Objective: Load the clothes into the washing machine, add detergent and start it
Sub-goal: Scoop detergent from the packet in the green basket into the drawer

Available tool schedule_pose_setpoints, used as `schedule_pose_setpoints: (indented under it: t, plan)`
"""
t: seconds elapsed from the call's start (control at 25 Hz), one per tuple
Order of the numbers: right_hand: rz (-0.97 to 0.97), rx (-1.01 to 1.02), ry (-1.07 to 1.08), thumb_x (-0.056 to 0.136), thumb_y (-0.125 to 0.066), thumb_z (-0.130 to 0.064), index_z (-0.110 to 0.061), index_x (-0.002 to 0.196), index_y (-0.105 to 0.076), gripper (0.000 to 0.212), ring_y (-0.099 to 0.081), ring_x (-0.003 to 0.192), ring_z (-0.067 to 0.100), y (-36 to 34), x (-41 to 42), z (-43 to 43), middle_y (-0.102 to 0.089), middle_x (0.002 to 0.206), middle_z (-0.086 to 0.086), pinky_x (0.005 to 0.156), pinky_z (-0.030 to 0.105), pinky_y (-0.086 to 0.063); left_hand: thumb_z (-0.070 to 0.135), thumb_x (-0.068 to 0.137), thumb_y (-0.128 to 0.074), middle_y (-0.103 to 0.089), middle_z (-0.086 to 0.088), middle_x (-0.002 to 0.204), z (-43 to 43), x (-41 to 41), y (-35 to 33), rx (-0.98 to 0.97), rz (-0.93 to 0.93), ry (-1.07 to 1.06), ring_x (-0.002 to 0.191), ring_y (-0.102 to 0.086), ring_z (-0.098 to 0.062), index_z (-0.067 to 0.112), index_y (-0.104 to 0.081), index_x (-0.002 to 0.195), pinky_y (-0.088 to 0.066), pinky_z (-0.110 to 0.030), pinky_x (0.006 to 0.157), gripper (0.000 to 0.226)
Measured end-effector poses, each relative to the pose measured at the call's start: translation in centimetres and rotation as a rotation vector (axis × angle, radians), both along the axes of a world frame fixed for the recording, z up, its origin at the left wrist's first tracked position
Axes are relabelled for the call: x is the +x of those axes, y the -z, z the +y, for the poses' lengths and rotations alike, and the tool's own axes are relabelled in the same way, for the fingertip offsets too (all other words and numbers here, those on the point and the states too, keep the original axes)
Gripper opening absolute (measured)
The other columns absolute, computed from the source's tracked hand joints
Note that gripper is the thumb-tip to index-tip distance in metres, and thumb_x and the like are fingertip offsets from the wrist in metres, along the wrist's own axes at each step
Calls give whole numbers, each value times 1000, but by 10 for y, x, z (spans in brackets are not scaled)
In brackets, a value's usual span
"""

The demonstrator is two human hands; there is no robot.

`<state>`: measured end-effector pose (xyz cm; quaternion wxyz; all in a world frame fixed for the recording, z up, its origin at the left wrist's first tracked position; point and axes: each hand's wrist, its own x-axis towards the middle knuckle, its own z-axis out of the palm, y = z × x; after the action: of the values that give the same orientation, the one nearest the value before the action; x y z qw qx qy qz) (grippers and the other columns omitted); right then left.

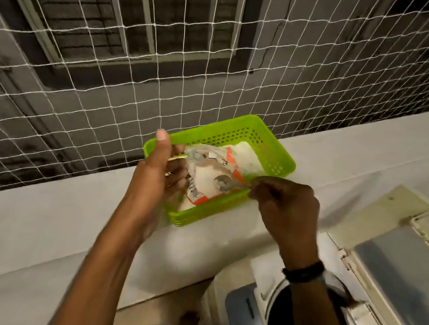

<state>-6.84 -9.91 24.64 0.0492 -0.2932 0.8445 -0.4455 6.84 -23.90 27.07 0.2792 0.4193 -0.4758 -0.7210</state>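
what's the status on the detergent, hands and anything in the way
Left hand holds detergent packet open over green basket. Right hand dips spoon into the powder. Washing machine open below; nothing blocking.

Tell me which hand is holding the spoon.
The right hand, the one with the dark wristband, pinches the spoon handle. The left hand holds the detergent packet open instead.
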Motion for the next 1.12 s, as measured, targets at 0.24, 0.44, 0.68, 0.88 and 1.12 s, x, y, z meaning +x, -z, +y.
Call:
schedule_pose_setpoints:
  t: [0.24,0.44,0.68,0.88,1.12]
  plan:
    - [332,294,69,78,-62,-25,-15,73,-74,17,-63,70,41,-8,8,-33,-69,68,10,55,25,-30,67,93,-34,-63,4,72,2,-10,-16,32,-57,98,63,-60,-11,24,-75,73,-49,-25,68,63]
    - [142,404,0,76,-60,-32,-18,82,-78,23,-67,87,35,-4,-9,-52,-74,82,8,68,26,-50,65,93,-36,-68,9,55,4,-13,-21,101,-57,177,45,-63,-4,23,-67,80,-49,-17,47,54]
    - [-111,391,-5,53,-43,-39,-10,80,-72,49,-68,81,24,6,-10,-83,-74,78,5,75,33,-57,69,91,-33,-69,10,55,1,-13,-21,131,-48,214,48,-66,-4,26,-65,84,-51,-18,45,54]
    - [-148,327,-2,68,-57,-37,-16,77,-77,31,-69,87,21,-1,-12,-67,-75,75,1,78,31,-55,63,94,-35,-70,7,56,2,-14,-21,89,-25,193,45,-65,-3,24,-66,82,-47,-14,40,50]
    - [-321,56,51,73,-64,-26,-21,66,-79,17,-64,68,5,-14,-13,-30,-73,60,-3,74,31,-51,60,97,-32,-67,12,48,3,-15,-19,53,-30,217,43,-64,1,26,-61,76,-45,-12,37,49]
